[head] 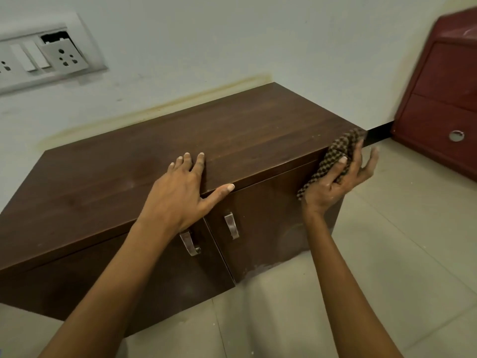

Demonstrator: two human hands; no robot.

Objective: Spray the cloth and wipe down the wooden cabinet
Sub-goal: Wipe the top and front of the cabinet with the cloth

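A low dark wooden cabinet (129, 177) stands against the wall, with two doors and two metal handles (231, 225). My left hand (180, 192) lies flat on the top near its front edge, fingers spread and thumb along the edge. My right hand (335, 180) holds a brown checked cloth (338, 151) against the cabinet's right front corner, palm turned toward me. No spray bottle is in view.
A maroon plastic drawer unit (444, 99) stands on the floor to the right, close to the cabinet's right end. A switch and socket panel (44, 58) sits on the wall at upper left. Beige floor tiles (387, 254) spread in front and to the right.
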